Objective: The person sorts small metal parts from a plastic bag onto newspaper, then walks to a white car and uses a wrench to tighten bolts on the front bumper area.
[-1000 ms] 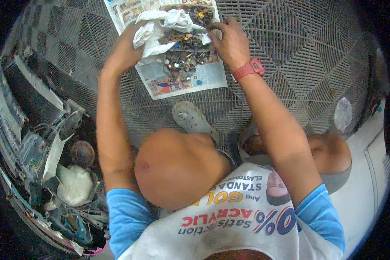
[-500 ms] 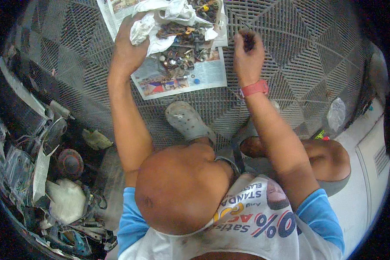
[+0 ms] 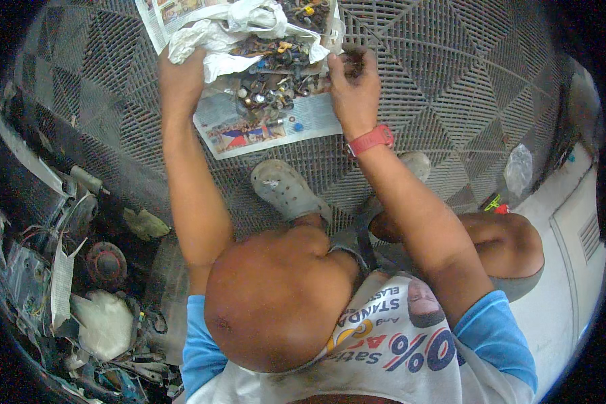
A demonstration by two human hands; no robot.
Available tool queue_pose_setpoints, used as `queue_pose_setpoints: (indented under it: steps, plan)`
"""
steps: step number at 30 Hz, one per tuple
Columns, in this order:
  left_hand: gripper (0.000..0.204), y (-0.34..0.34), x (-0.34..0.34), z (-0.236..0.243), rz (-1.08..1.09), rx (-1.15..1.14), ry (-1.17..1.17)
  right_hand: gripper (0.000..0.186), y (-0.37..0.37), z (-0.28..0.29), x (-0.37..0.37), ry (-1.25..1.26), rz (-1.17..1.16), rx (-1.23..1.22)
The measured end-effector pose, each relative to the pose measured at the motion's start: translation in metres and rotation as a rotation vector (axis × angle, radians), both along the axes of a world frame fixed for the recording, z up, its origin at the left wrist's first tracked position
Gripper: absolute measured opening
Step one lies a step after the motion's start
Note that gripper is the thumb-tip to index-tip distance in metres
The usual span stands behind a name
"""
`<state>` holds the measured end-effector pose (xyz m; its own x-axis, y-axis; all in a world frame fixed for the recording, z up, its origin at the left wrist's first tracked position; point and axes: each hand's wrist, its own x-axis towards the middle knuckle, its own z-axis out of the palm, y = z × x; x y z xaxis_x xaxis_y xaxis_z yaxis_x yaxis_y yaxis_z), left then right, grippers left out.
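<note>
My left hand (image 3: 182, 77) grips the crumpled white sheet (image 3: 249, 20) at the left of a newspaper (image 3: 262, 135). On the paper lie several loose small fasteners (image 3: 266, 91), some dark clips and fittings (image 3: 303, 17), and a small blue piece (image 3: 298, 126). My right hand (image 3: 353, 91), above a red wristwatch (image 3: 367, 141), is curled at the paper's right edge; what is within its fingers is dark and I cannot make it out.
The floor is grey grid tiles (image 3: 451, 81). My clogs (image 3: 286, 188) are below the paper. Car parts and wiring (image 3: 34, 269) fill the left side. A clear plastic bag (image 3: 518, 168), a yellow-and-red object (image 3: 498, 205) and a white panel (image 3: 565, 269) are at right.
My right hand swung right, off the paper, with something dark in it, and has come back left to the edge. My left hand has moved left with the white sheet.
</note>
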<state>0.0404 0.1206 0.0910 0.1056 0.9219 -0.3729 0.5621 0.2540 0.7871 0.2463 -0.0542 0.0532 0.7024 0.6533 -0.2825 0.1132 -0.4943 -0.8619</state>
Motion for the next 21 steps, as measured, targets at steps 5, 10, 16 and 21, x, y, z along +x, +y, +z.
queue_pose_setpoints:
  steps: [5, 10, 16, 21]
  plan:
    - [0.039, -0.003, -0.009, -0.003, 0.149, -0.115, -0.038, 0.036, 0.014, 0.025, 0.001, -0.228, 0.083, 0.054]
    - [0.047, -0.004, -0.022, -0.012, 0.111, -0.106, -0.077, 0.027, 0.024, 0.03, 0.006, -0.518, 0.257, 0.034]
    - [0.061, -0.004, -0.013, 0.018, -0.245, -0.002, -0.065, 0.017, 0.029, 0.017, 0.014, -0.477, 0.253, 0.013]
    - [0.071, -0.005, -0.017, 0.031, -0.395, 0.017, 0.068, 0.018, 0.029, 0.015, 0.015, -0.448, 0.235, 0.007]
